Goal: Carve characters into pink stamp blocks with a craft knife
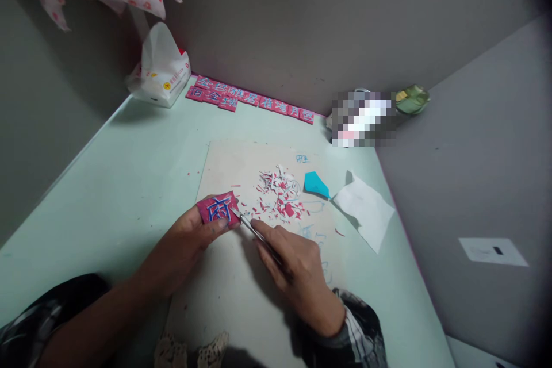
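Between the fingers and thumb of my left hand [196, 230] is a square red tile [207, 213] with a blue character edged in pale lines on its face. My right hand [288, 261] grips a slim metal craft knife [259, 234] like a pen. The knife's tip meets the tile near its right edge. Both hands are over a pale board [224, 161]. Just beyond them lies a heap of red and white shavings [282, 201]. Blue marks and characters are drawn on the board's right side.
Red tiles with characters [254, 98] line the back wall. A tissue pack [161, 72] stands at the back left. A blue scrap [316, 184] and a crumpled white tissue [364, 210] lie to the right. A green pouch [413, 99] sits in the back right corner beside a blurred object.
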Demonstrator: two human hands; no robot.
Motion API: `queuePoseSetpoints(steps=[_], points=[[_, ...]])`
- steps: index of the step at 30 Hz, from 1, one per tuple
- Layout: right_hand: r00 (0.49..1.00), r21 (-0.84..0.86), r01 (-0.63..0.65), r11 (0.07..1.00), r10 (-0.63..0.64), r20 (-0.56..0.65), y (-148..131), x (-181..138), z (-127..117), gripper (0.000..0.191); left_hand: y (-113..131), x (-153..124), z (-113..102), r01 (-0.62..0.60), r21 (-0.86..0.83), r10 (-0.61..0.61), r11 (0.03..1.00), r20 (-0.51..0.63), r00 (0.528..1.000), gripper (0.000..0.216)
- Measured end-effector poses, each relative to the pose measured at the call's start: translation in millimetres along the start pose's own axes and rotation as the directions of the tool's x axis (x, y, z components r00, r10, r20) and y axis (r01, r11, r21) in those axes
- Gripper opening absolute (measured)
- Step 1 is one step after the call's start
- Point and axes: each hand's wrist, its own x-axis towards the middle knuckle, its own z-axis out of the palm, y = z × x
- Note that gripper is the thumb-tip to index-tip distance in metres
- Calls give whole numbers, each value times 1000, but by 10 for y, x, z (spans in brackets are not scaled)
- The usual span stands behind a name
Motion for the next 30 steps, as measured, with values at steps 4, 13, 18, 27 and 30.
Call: queuePoseSetpoints(steps=[4,13,18,27,30], points=[[999,37,-36,999,37,-31,27,-12,-9,33,9,-7,20,10,56,-7,998,-49,999,52],[999,-10,5,1000,-5,34,0,18,-27,32,-31,16,12,-90,124,100,988,-78,992,47],[993,23,-97,995,98,-63,68,-12,-7,32,-72,24,-19,-120,171,127,978,-33,991,42],[990,146,-128,981,136,-45,38,-19,-3,32,9,23,61,-143,120,144,982,-3,990,48],[989,159,-126,979,137,-59,36,-14,-13,31,22,23,74,-162,126,163,979,9,987,48]])
